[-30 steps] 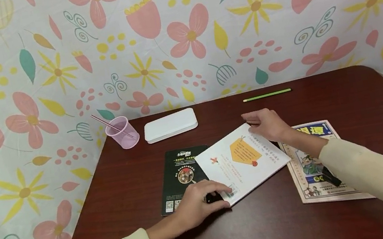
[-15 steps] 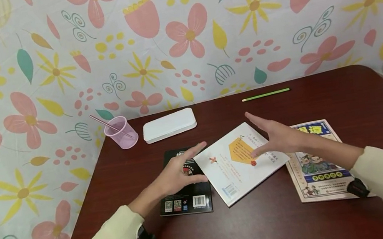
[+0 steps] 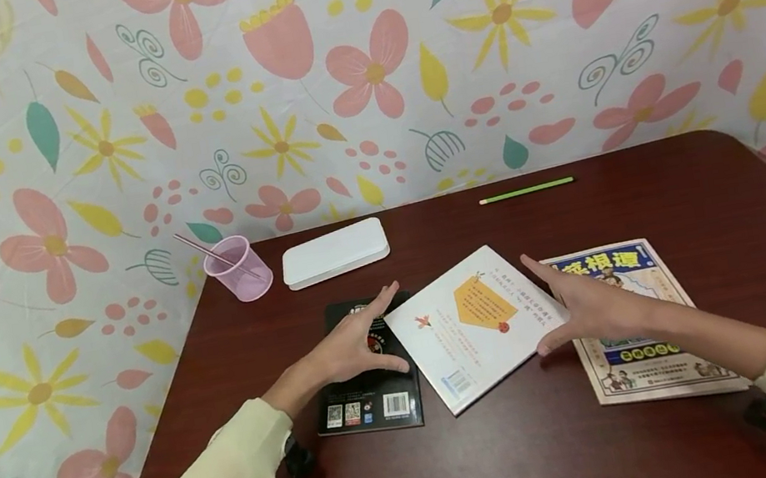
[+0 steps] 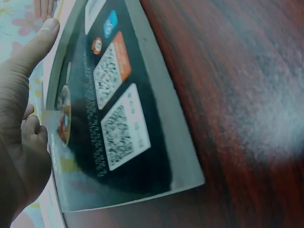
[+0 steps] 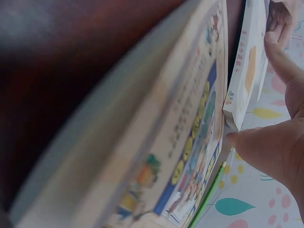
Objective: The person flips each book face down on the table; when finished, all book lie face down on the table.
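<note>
A white book with an orange patch lies slanted mid-table, its left part overlapping a black book. Over the black book is my left hand, fingers straight and thumb spread, near the white book's left edge. At the white book's right edge my right hand has its thumb and straight fingers spread apart; whether they touch the edge, I cannot tell. Beneath my right wrist rests a beige and blue comic-style book. The left wrist view shows the black book's cover close up.
At the back left stands a pink mesh cup holding a thin striped stick. Beside it is a white case. A green pencil lies near the table's back edge, before a flower-patterned cloth.
My left hand has left the white book's lower corner and moved up over the black book. From the far edge, my right hand has come over the white book to its right side.
</note>
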{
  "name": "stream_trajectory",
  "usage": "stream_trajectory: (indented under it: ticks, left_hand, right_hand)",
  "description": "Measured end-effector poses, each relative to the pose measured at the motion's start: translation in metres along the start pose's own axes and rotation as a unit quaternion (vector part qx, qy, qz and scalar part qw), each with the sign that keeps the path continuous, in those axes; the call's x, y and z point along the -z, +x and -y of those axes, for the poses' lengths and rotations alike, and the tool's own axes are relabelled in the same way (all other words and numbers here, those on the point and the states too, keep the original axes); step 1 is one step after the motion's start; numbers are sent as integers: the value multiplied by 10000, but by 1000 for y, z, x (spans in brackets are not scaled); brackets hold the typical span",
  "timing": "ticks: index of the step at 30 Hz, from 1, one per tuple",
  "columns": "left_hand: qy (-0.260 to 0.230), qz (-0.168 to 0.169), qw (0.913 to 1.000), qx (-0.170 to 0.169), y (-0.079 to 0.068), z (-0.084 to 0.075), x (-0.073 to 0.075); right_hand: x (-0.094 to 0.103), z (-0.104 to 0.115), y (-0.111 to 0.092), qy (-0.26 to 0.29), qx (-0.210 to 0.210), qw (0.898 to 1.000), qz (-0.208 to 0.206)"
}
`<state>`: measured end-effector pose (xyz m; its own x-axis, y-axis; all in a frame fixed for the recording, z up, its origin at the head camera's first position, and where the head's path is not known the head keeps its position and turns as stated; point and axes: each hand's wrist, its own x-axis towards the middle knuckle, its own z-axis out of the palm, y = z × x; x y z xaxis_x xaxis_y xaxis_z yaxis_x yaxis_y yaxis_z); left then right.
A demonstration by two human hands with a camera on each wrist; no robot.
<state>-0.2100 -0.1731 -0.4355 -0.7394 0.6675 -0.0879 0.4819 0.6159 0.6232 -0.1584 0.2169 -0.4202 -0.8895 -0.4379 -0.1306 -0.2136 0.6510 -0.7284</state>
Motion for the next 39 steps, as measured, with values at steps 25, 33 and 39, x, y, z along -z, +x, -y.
stream_trajectory:
  ticks: [25, 33, 39]
  left_hand:
    - [366, -379, 9976, -451, 7, 7, -11]
    - [555, -650, 9948, -557, 2, 4, -14]
    - [835, -841, 9906, -681, -5, 1, -18]
  right_hand:
    - [-14, 0, -12, -680, 93, 9939, -859]
    - [-10, -3, -11, -841, 145, 9903, -1095]
    - [-3, -5, -8, -822, 229, 9902, -1106]
